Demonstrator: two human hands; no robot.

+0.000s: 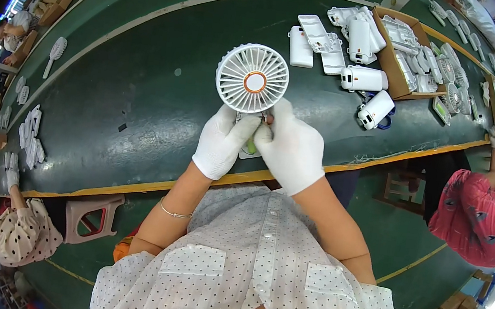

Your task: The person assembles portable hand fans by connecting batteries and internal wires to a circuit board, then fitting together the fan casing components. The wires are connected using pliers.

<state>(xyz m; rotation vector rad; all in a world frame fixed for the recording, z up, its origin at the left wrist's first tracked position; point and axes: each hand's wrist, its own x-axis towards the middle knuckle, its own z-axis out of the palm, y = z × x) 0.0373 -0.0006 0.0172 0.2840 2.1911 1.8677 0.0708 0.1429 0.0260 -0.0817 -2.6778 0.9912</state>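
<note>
A small white handheld fan (232, 77) with a round slatted head and an orange ring at its centre is held up over the green table (159, 111). My left hand (220, 141), in a white glove, grips it just below the head. My right hand (293, 147), gloved the same way, closes on the fan's lower part from the other side. Both thumbs meet at the neck. Between the hands some of the fan's inner parts and a bit of green show; my fingers hide the rest of the handle.
White handle casings (359, 41) lie in a pile at the right, beside a cardboard box (390, 67) of white parts. Dark blue scissors (386, 121) lie partly under a casing. At the left is a row of white parts (31, 135). Co-workers sit on both sides, one in pink (477, 216).
</note>
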